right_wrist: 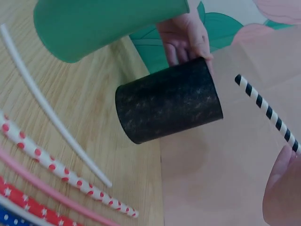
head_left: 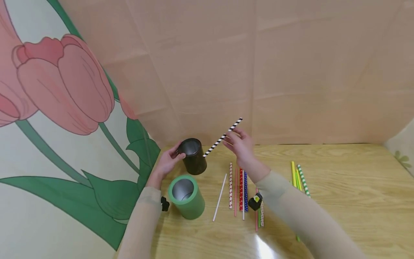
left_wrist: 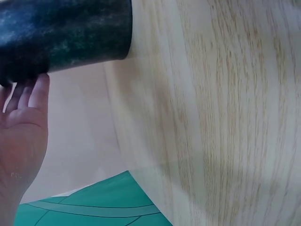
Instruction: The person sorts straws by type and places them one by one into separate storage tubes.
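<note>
My left hand [head_left: 166, 163] holds a black cylindrical container [head_left: 195, 162] by its upper left side, the thumb at the rim. The right wrist view shows the black container [right_wrist: 169, 101] from its side. Between thumb and fingers my right hand [head_left: 243, 149] pinches a black-and-white striped straw [head_left: 215, 144], slanted, its lower end just right of the black container. In the right wrist view that lower end of the striped straw [right_wrist: 263, 106] hangs free in the air. A green cylindrical container [head_left: 191, 207] with a metallic inside stands nearer to me.
Several straws lie on the wooden table [head_left: 352, 187]: a plain white straw [head_left: 220, 198], a red-dotted straw [head_left: 230, 187], pink, red and blue ones, and a yellow straw [head_left: 293, 172] with green ones farther right. A tulip-printed wall panel [head_left: 64, 79] borders the left.
</note>
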Available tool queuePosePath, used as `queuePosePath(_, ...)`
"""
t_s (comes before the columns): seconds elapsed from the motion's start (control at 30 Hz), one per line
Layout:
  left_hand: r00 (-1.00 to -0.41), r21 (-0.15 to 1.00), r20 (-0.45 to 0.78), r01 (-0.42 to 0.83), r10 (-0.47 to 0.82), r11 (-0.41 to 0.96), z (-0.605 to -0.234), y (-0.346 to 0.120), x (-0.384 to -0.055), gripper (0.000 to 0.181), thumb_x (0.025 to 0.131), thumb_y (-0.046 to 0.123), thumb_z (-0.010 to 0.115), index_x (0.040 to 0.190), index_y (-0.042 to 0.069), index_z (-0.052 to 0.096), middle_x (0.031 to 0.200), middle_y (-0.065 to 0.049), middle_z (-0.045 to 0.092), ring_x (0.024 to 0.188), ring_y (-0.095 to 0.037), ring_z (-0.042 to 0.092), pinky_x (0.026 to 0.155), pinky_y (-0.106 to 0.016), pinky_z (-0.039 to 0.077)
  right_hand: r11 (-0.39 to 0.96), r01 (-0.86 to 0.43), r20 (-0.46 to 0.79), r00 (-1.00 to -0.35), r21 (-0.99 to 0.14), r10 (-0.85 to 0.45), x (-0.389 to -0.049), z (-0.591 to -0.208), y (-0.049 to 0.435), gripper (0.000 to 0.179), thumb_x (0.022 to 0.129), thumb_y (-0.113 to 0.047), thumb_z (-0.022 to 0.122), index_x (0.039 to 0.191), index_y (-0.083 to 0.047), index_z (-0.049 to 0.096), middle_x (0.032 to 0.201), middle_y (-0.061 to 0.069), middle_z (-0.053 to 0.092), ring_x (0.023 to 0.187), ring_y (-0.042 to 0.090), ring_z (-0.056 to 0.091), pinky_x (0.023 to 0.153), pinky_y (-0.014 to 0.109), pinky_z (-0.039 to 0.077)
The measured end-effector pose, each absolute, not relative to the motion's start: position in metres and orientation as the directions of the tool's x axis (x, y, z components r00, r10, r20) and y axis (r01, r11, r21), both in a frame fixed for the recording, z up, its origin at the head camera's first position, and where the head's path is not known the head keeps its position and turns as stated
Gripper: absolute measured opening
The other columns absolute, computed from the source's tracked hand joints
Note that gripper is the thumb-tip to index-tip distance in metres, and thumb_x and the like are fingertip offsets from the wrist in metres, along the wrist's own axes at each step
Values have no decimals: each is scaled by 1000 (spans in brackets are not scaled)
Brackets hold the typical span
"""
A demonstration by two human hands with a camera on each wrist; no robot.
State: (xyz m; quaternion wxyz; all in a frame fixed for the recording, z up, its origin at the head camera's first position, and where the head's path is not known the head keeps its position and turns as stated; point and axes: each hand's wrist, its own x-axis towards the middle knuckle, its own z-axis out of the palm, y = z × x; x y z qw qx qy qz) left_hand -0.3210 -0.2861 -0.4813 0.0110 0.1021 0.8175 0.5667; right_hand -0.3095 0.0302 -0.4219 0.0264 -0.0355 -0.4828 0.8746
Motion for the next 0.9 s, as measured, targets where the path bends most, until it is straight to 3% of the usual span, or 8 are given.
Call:
queuePosePath(0.3, -981, 925, 111, 160, 158, 344, -482, -285, -322, 69, 105, 17, 72, 166, 10, 39, 168, -17, 38, 149, -32, 45, 117, -41, 42, -520, -116, 55, -990, -846, 131, -326, -417, 1, 24, 102, 1, 69, 123, 0, 59, 92, 3, 73, 79, 13, 73, 78, 27, 63)
queuePosePath(0.53, -978, 925, 120, 172, 169, 340, -483, -278, -325, 69, 105, 13, 72, 165, 7, 38, 166, -21, 39, 148, -34, 46, 117, -43, 42, -443, -190, 120, -976, -876, 182, -335, -429, -19, 21, 99, 3, 72, 118, -1, 63, 97, 7, 72, 83, 22, 74, 74, 29, 64)
queuePosePath(0.73, -982, 938, 116, 158, 148, 309, -483, -277, -324, 69, 105, 11, 72, 165, 4, 39, 166, -21, 39, 148, -34, 47, 117, -44, 42, -297, -183, 160, -982, -937, 98, -339, -429, -36, 27, 99, 2, 73, 124, 5, 66, 111, 18, 73, 87, 17, 72, 79, 33, 65)
queuePosePath(0.9, -983, 941, 119, 156, 138, 299, -483, -277, -325, 68, 105, 11, 72, 164, 3, 39, 165, -21, 41, 147, -35, 47, 117, -43, 42, -204, -152, 148, -988, -967, 34, -341, -428, -45, 28, 99, 2, 74, 125, 6, 68, 114, 21, 74, 98, 31, 73, 74, 24, 62)
